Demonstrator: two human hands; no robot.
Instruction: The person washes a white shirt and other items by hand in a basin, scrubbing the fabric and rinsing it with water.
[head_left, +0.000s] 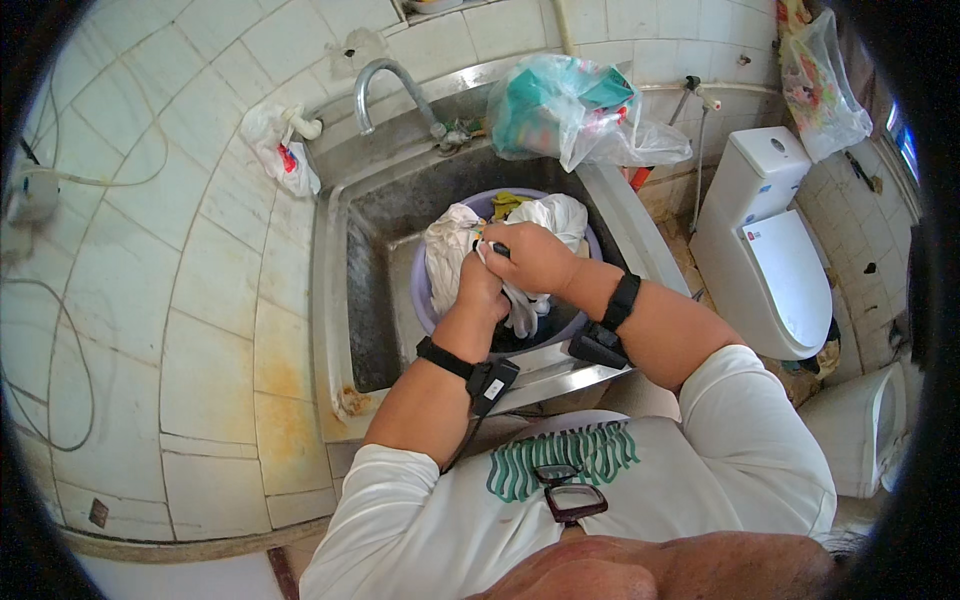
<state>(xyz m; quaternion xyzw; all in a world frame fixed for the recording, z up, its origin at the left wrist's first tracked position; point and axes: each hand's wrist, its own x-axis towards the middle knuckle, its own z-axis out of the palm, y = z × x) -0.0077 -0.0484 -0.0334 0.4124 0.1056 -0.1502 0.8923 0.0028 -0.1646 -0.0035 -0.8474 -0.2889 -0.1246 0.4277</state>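
A purple plastic basin (420, 289) stands in the stainless steel sink (324, 300). Pale wet-looking clothes (447, 255) fill much of it, with a white bundle (561, 216) at its upper right and a yellow-green cloth (507, 204) at the back. Over the basin, my left hand (480, 283) and my right hand (531, 256) meet, both closed on white fabric (523, 315) that hangs below them. A small dark piece shows at my right hand's fingers; whether it belongs to the fabric I cannot tell. My palms and most fingertips are hidden.
A curved metal faucet (390, 66) rises behind the sink. Clear plastic bags with teal contents (574, 105) rest on the back right rim. A crumpled white bag (281, 150) hangs at the left wall. To the right stand a white toilet (784, 277) and a white bucket (855, 427).
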